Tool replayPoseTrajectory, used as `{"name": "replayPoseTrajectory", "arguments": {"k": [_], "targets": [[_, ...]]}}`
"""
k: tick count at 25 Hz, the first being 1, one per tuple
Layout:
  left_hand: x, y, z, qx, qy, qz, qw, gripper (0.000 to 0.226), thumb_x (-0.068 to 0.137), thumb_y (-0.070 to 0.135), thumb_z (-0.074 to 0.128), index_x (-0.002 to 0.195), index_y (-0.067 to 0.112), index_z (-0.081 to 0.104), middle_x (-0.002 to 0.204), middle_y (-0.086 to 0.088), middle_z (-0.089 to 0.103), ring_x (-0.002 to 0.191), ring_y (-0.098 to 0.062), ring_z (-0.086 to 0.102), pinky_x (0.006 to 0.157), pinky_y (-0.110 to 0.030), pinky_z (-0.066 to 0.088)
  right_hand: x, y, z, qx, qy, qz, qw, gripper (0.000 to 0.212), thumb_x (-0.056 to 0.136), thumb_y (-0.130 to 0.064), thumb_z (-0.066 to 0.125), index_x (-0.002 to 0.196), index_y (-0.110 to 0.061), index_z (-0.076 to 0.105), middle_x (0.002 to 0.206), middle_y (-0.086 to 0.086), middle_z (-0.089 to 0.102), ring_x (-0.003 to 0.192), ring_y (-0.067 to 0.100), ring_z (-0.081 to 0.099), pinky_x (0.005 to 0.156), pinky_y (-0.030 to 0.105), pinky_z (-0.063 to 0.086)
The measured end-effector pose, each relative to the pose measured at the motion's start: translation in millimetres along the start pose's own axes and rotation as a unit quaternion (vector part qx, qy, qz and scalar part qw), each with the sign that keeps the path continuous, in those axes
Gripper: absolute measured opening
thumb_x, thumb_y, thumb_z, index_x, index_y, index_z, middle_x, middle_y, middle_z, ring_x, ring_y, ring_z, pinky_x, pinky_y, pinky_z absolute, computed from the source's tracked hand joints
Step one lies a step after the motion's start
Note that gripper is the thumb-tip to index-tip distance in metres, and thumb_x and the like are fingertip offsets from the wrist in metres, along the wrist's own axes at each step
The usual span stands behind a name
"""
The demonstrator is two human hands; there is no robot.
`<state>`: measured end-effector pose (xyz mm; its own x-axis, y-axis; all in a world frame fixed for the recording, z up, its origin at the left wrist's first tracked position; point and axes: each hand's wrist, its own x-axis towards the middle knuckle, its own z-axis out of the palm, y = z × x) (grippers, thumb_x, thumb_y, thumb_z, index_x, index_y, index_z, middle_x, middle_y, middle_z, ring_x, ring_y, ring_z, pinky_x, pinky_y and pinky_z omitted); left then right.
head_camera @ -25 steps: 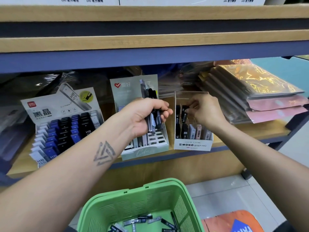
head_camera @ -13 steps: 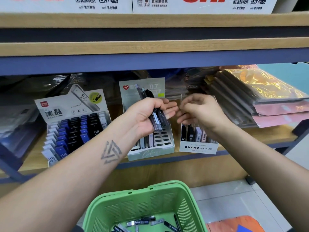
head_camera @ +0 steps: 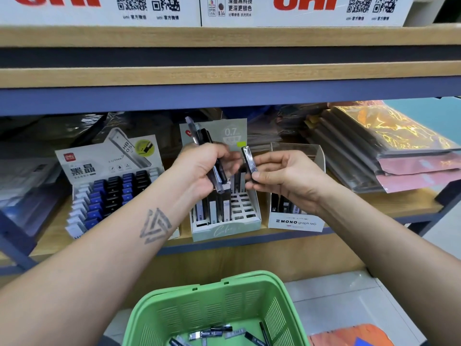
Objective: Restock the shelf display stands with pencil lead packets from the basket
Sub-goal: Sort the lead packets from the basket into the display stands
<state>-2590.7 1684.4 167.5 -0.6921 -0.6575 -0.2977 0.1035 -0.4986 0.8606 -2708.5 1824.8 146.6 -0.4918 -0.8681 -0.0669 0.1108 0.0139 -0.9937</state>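
Now, from the head view, your left hand (head_camera: 199,168) is curled round a bundle of packets (head_camera: 214,168), dark and clear ones, their top ends sticking up past your knuckles in front of the 0.7 card (head_camera: 232,133). Your right hand (head_camera: 282,176) pinches a single black packet (head_camera: 250,164) between thumb and fingertips, holding it nearly upright, tilted a little to the left at the top. The two hands sit close together, just above the middle stand (head_camera: 224,216); the single packet is between them, apart from the bundle.

That middle stand is a pale green and white box with a grid of slots: the left and rear slots carry packets, the front right slots show open. To its right stands the MONO stand (head_camera: 295,222), a clear-walled box with a white front, holding several packets low inside; your right wrist crosses in front of it. To the left is the tiered stand (head_camera: 109,193) with rows of white, blue and black packets and an HB 0.5 backing card.

All three stands rest on the wooden shelf (head_camera: 374,208), with a stack of plastic-wrapped sheets (head_camera: 399,151) at the right end. White uni boxes (head_camera: 99,11) line the shelf above.

Below your forearms sits the green basket (head_camera: 199,310), with loose packets (head_camera: 212,333) scattered on its bottom
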Motion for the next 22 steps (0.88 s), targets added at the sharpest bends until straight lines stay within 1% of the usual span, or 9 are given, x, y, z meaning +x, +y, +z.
{"name": "replayPoseTrajectory", "arguments": {"k": [1, 3, 4, 7, 10, 14, 17, 20, 22], "targets": [[-0.5, -1.0, 0.5, 0.029, 0.007, 0.004, 1.000, 0.017, 0.093, -0.008, 0.051, 0.106, 0.000, 0.058, 0.082, -0.019, 0.070, 0.054, -0.019, 0.067, 0.043, -0.021, 0.051, 0.4, 0.6, -1.1, -0.007, 0.000, -0.007, 1.000, 0.034, 0.084, 0.012, 0.070, 0.117, 0.004, 0.064, 0.100, 0.026, 0.073, 0.091, 0.037, 0.075, 0.085, 0.041, 0.062], [-1.3, -3.7, 3.5, 0.061, -0.004, -0.004, 0.998, 0.020, 0.095, -0.001, 0.057, 0.114, -0.002, 0.060, 0.076, -0.016, 0.065, 0.042, -0.011, 0.054, 0.038, -0.016, 0.040, -0.1, 0.3, -3.0, -0.029, 0.002, -0.018, 0.999, 0.030, 0.083, 0.011, 0.071, 0.111, 0.003, 0.067, 0.093, 0.022, 0.074, 0.088, 0.035, 0.075, 0.085, 0.040, 0.062], [-1.6, -4.4, 5.4, 0.067, -0.011, -0.010, 0.998, 0.021, 0.095, 0.004, 0.060, 0.115, -0.002, 0.061, 0.073, -0.014, 0.063, 0.041, -0.009, 0.050, 0.037, -0.015, 0.038, -0.3, 0.5, -4.7, -0.039, 0.005, -0.024, 0.999, 0.028, 0.082, 0.010, 0.072, 0.108, 0.002, 0.068, 0.091, 0.020, 0.075, 0.086, 0.033, 0.075, 0.082, 0.039, 0.063], [-3.3, -4.1, 9.5, 0.078, -0.035, -0.020, 0.996, 0.016, 0.092, 0.015, 0.070, 0.101, 0.004, 0.062, 0.068, -0.012, 0.061, 0.041, -0.008, 0.048, 0.036, -0.015, 0.038, 0.0, 1.3, -9.4, -0.097, 0.030, -0.061, 0.993, 0.023, 0.080, 0.008, 0.076, 0.099, -0.006, 0.074, 0.088, 0.013, 0.076, 0.086, 0.029, 0.075, 0.076, 0.032, 0.061], [-5.6, -5.0, 10.7, 0.117, -0.050, -0.020, 0.992, 0.007, 0.091, 0.002, 0.065, 0.097, -0.001, 0.062, 0.075, -0.016, 0.063, 0.042, -0.007, 0.048, 0.037, -0.012, 0.038, 2.0, 3.9, -18.4, -0.172, 0.069, -0.093, 0.978, 0.028, 0.076, 0.003, 0.082, 0.097, -0.015, 0.077, 0.091, 0.006, 0.077, 0.089, 0.023, 0.074, 0.082, 0.034, 0.059], [-5.3, -11.8, 10.6, 0.184, -0.020, 0.023, 0.983, 0.013, 0.087, -0.011, 0.063, 0.099, -0.009, 0.065, 0.085, -0.025, 0.069, 0.045, -0.009, 0.050, 0.040, -0.013, 0.039, 3.5, 1.3, -28.2, -0.029, 0.078, -0.072, 0.994, 0.036, 0.080, 0.012, 0.074, 0.113, -0.003, 0.069, 0.098, 0.017, 0.075, 0.094, 0.031, 0.074, 0.082, 0.033, 0.060], [-3.0, -16.8, 12.3, 0.204, -0.004, 0.049, 0.978, 0.012, 0.085, -0.012, 0.066, 0.095, -0.006, 0.066, 0.084, -0.026, 0.070, 0.044, -0.010, 0.050, 0.040, -0.014, 0.039, 3.7, -1.0, -29.6, 0.076, 0.063, -0.053, 0.994, 0.032, 0.085, 0.011, 0.068, 0.116, 0.004, 0.065, 0.096, 0.022, 0.073, 0.091, 0.030, 0.074, 0.083, 0.031, 0.061], [-2.2, -20.8, 16.1, 0.202, -0.017, 0.047, 0.978, 0.009, 0.085, -0.011, 0.067, 0.088, -0.002, 0.065, 0.083, -0.025, 0.070, 0.043, -0.010, 0.049, 0.040, -0.015, 0.038, 5.0, -1.6, -30.6, 0.071, 0.088, -0.050, 0.992, 0.022, 0.087, 0.007, 0.068, 0.108, 0.005, 0.067, 0.092, 0.021, 0.074, 0.086, 0.026, 0.075, 0.078, 0.027, 0.062], [-2.6, -22.3, 19.0, 0.177, -0.032, 0.026, 0.983, 0.007, 0.086, -0.009, 0.066, 0.088, -0.003, 0.064, 0.085, -0.025, 0.069, 0.045, -0.011, 0.050, 0.041, -0.015, 0.038, 4.7, -8.0, -39.6, 0.054, 0.122, -0.074, 0.988, 0.022, 0.086, 0.007, 0.070, 0.107, 0.003, 0.069, 0.093, 0.020, 0.075, 0.084, 0.025, 0.075, 0.073, 0.025, 0.061]]}}
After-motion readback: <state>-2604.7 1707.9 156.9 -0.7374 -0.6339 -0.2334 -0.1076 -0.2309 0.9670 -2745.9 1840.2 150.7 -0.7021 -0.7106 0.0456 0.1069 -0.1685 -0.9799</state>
